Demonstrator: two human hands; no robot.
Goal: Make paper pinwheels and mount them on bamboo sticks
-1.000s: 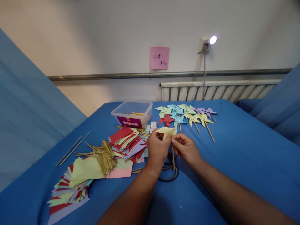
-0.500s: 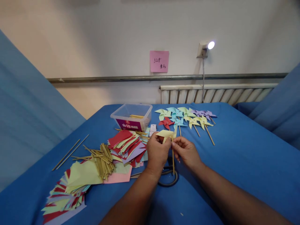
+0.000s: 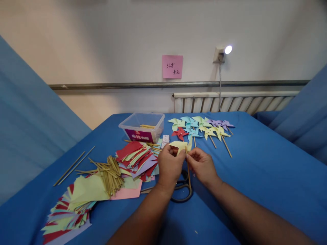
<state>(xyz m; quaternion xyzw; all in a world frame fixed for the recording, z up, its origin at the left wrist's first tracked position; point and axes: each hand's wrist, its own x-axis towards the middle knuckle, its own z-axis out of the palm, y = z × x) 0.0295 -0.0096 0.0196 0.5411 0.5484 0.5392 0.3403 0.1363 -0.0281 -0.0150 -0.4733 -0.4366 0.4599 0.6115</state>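
Over the middle of the table, my left hand [image 3: 170, 166] is closed on a pale yellow paper pinwheel [image 3: 178, 144], its thumb pressed near the centre. A thin wooden stick [image 3: 189, 177] hangs down from behind the paper, its top end by the pinwheel's middle. The fingertips of my right hand [image 3: 201, 165] pinch at the stick's upper part, close to the left thumb. Whatever joins paper and stick is too small to make out. Black-handled scissors [image 3: 182, 199] lie on the table beneath my hands, partly covered by my left wrist.
Finished-looking pinwheels [image 3: 193, 132] in several colours lie at the back right. A clear plastic box [image 3: 141, 120] with sticks stands behind stacked coloured paper [image 3: 136, 160]. To the left are a pile of sticks [image 3: 111, 177], fanned paper pieces [image 3: 68, 217] and two long rods [image 3: 74, 166]. A small white box [image 3: 165, 139] sits near my left hand.
Both hands keep hold of the pinwheel and stick in nearly the same pose. The whole view has shifted slightly, so everything appears a little further left.
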